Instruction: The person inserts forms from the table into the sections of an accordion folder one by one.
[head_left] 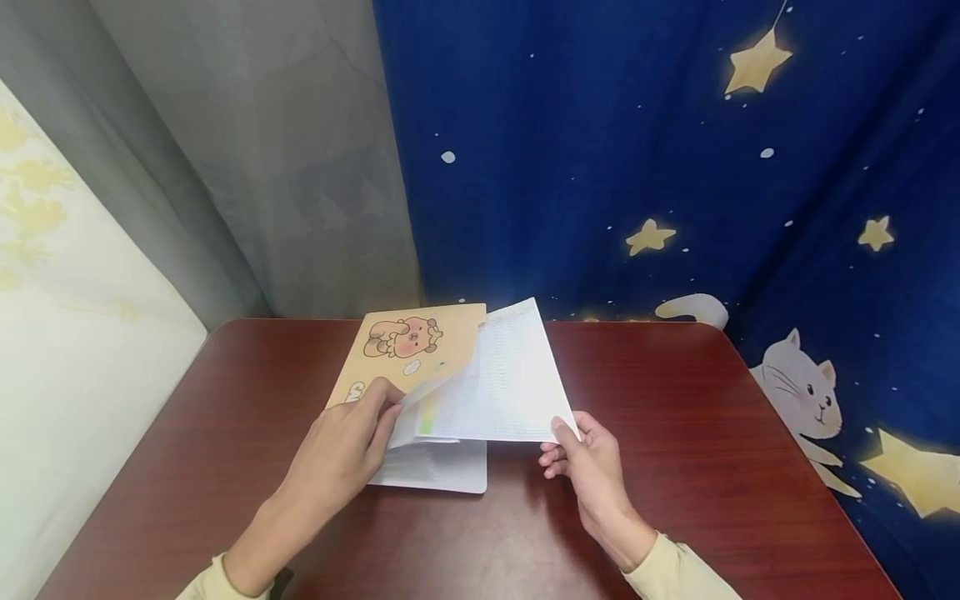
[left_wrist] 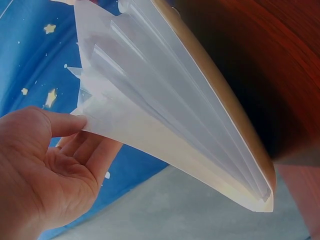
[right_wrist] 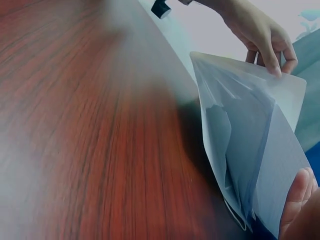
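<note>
An accordion-style document folder [head_left: 450, 333] with an orange cartoon-bear cover lies on the table, its cover lifted. My left hand [head_left: 333, 454] pinches the edge of that cover between thumb and fingers. Translucent pocket dividers [left_wrist: 150, 90] fan out inside the folder in the left wrist view. Printed white paper [head_left: 517, 375] sticks out on the folder's right side, its left part under the lifted cover. Its near right corner is pinched by my right hand [head_left: 596, 467], thumb on top. How many sheets there are, I cannot tell. In the right wrist view the paper [right_wrist: 280, 155] slants out of a pocket.
The dark red wooden table [head_left: 675, 417] extends on both sides of the folder. Behind it hang a grey curtain [head_left: 300, 167] and a blue curtain [head_left: 540, 167] with stars and a cat. A pale wall or panel [head_left: 75, 333] stands at the left.
</note>
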